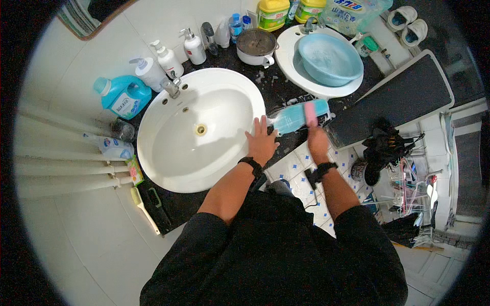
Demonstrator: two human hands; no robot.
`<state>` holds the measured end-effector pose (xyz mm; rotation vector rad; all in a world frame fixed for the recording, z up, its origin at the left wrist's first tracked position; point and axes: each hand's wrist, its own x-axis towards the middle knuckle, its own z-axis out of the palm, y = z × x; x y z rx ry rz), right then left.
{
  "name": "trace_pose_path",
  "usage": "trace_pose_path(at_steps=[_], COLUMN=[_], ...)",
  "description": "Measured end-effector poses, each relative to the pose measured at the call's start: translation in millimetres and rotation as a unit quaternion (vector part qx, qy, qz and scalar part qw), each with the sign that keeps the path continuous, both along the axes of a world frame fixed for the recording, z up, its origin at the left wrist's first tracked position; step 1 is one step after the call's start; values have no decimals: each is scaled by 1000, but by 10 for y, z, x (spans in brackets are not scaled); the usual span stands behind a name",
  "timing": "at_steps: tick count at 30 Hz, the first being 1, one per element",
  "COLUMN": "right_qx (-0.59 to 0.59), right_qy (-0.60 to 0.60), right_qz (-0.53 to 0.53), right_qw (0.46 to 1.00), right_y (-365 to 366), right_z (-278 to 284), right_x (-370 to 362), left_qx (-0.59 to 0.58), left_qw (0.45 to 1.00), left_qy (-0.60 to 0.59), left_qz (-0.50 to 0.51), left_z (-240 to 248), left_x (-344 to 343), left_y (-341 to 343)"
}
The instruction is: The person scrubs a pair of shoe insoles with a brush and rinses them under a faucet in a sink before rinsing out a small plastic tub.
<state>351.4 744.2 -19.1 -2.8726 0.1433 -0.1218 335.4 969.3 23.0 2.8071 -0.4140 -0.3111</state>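
Note:
My right hand [318,144] is closed around the handle end of a pink brush [310,113], slightly blurred. The brush head lies across a light blue, flat, elongated thing [290,118], whose exact kind I cannot make out. White suds show around that blue thing on the black countertop [193,203]. With fingers spread, my left hand [262,144] rests between the right rim of the white sink [153,168] and the near left end of the blue thing. Nothing shows in its grasp. Both wrists wear black bands.
A second basin [286,61] holds a light blue washbowl [332,56]. Pump bottles [194,48], a blue detergent jug [125,97] and a lidded pot [256,46] line the back. A dark board [403,97] lies right; a green-bristled brush [155,196] lies front left.

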Motion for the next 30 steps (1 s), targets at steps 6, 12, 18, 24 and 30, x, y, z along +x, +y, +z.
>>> trace_pose_path(at_steps=[6, 12, 18, 24, 30], right_qx=[5, 5, -20, 53, -25], right_qy=[113, -86, 24, 0, 65], right_qz=[112, 37, 194, -11, 201], right_qw=[987, 996, 980, 999, 977], right_y=[492, -37, 339, -385, 295], right_z=[125, -19, 107, 25, 143], right_x=[-300, -72, -356, 161, -233], left_qx=[19, -16, -17, -8, 5], left_qw=[999, 1000, 1000, 1000, 1000], left_qy=[32, -2, 13, -25, 14], left_qz=[-3, 7, 20, 1, 20], left_z=[2, 3, 14, -23, 77], left_x=[11, -11, -16, -13, 19], left_y=[28, 25, 57, -33, -13])
